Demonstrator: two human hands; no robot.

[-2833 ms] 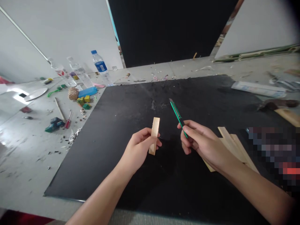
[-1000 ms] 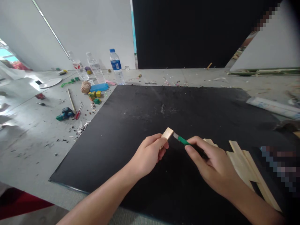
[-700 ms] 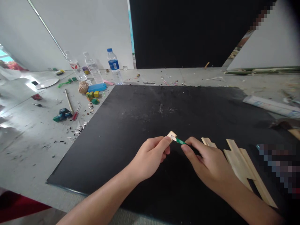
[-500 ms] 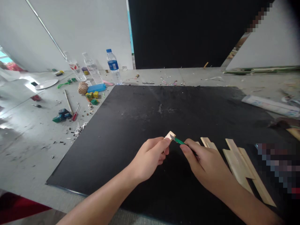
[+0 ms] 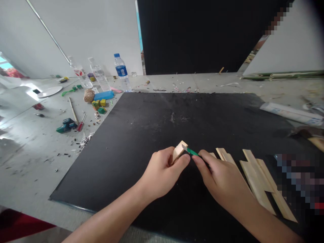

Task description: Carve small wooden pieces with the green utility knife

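Observation:
My left hand [image 5: 162,170] is closed round a small pale wooden block [image 5: 178,150], whose upper end sticks out past the fingers; the thumb is stretched out beside it. In my right hand [image 5: 219,172] is a knife [image 5: 191,151] with a green handle and a short metal blade. The blade tip lies at the block's upper right end. Both hands are above a black board [image 5: 152,125]. Beside and partly behind my right forearm lie several flat pale wood strips [image 5: 258,168].
On the left are plastic bottles [image 5: 122,72], a red screwdriver [image 5: 80,126], small coloured blocks [image 5: 101,110] and dark scraps. A white tube-shaped packet [image 5: 291,113] and a hammer-like tool [image 5: 311,135] lie at the right. A black panel [image 5: 202,37] stands behind.
My left thumb has moved off the block's face to the right and lower, so more of the block shows. The knife blade stays at the block's end, shifted slightly left.

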